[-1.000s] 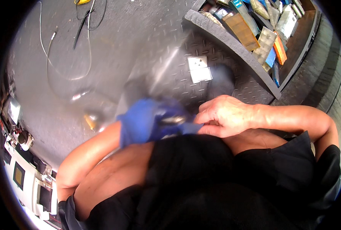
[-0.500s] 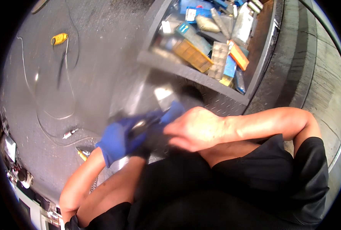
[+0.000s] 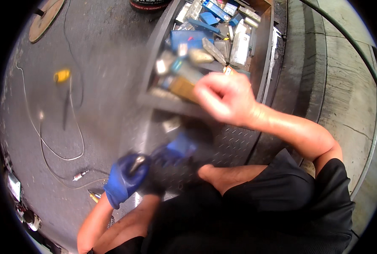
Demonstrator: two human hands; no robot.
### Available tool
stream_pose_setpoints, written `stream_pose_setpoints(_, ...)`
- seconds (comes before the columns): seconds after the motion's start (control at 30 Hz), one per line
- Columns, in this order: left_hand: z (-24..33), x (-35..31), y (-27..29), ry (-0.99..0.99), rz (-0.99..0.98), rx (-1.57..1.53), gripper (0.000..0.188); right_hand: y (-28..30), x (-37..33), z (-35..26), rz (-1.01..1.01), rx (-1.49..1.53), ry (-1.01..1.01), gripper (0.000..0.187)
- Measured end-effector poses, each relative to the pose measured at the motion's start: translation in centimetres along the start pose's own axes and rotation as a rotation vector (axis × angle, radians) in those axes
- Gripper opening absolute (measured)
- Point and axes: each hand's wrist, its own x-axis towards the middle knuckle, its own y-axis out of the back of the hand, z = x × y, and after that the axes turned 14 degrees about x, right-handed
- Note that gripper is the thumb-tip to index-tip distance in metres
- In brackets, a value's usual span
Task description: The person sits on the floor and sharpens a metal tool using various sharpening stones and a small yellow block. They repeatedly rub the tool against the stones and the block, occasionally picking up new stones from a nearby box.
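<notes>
- Head view: the left hand [image 3: 126, 178], in a blue glove, is curled firmly around a shiny metal piece [image 3: 138, 161], held low above the lap, probably gripped in the fist for a secure hold.
- A loose blue glove [image 3: 182, 146] is just beside that fist, over the tread plate [image 3: 235, 142]; it may be pinched by the left fingers, which would leave the other hand free, but blur hides the contact.
- The right hand [image 3: 233, 99] is bare and loosely curled, in front of the bin's near edge; nothing shows in it, though I cannot tell how far the fingers close.
- The open bin [image 3: 261, 57] has raised walls that likely keep its jumbled load together: a blue case [image 3: 188, 39], a whitish box [image 3: 239, 50] and a yellow-brown box [image 3: 182, 89].
- Beyond, a black tub [image 3: 149, 5] is cut off; its contents are hidden.
</notes>
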Motion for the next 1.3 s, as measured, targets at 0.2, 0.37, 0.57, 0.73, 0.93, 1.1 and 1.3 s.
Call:
stream_pose_setpoints(0.2,0.9,-0.2,0.4,0.003,-0.004,-0.062,0.018,8.2,3.0,9.0,0.420,-0.475,-0.157,0.023)
stream_pose_setpoints(0.37,0.8,-0.4,0.3,0.036,-0.008,-0.101,0.018,11.2,5.2,12.1,0.194,-0.763,0.047,0.021)
stream_pose_setpoints(0.57,0.5,-0.7,0.1,0.063,0.003,-0.174,0.019,11.6,8.4,13.8,0.069,-0.991,0.064,0.022)
stream_pose_setpoints(0.73,0.9,-0.5,0.3,0.067,-0.013,-0.205,0.020,12.4,11.1,16.8,-0.014,-1.040,-0.020,0.021)
stream_pose_setpoints(0.93,1.4,-0.7,0.6,0.047,-0.013,-0.214,0.020,12.3,12.9,16.4,-0.080,-0.965,-0.072,0.018)
stream_pose_setpoints(1.1,1.9,-0.6,0.9,0.066,-0.012,-0.218,0.019,11.6,13.6,15.5,-0.161,-1.054,-0.207,0.018)
stream_pose_setpoints(1.3,2.7,-0.6,1.4,0.070,-0.008,-0.226,0.019,13.1,14.2,14.1,-0.074,-0.821,-0.340,0.020)
